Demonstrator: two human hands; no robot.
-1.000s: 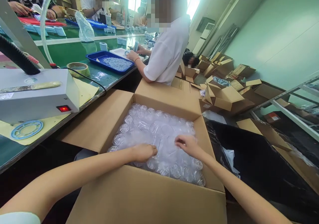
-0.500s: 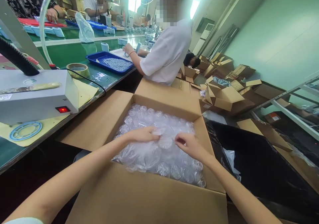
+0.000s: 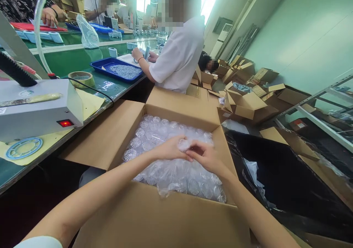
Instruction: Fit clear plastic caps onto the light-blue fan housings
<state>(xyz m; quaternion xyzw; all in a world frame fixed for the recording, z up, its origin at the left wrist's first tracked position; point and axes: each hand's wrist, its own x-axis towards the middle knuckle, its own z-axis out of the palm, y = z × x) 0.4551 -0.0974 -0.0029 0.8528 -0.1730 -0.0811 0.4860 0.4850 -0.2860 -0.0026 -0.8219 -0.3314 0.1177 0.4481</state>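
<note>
Cardboard carton [image 3: 165,215]: open, nearest flap folded outward. Clear pieces [image 3: 205,189]: packed in rows inside. Loose film [image 3: 168,172]: crumpled over the nearer rows; we judge it limp and slippery. Clear round-ended piece [image 3: 184,145], one: held over the packed rows, between our two hands. Left hand [image 3: 174,149]: fingers closed around its side. Right hand [image 3: 203,153]: fingers curled at its edge; whether they pinch, we cannot tell. We expect it light, thin-walled, easily dented; we would hold it by the round end, lightly. Bench [image 3: 118,85], left: tape roll [image 3: 88,81], blue tray [image 3: 97,66]. Beyond: co-worker [image 3: 179,55], white shirt.
</note>
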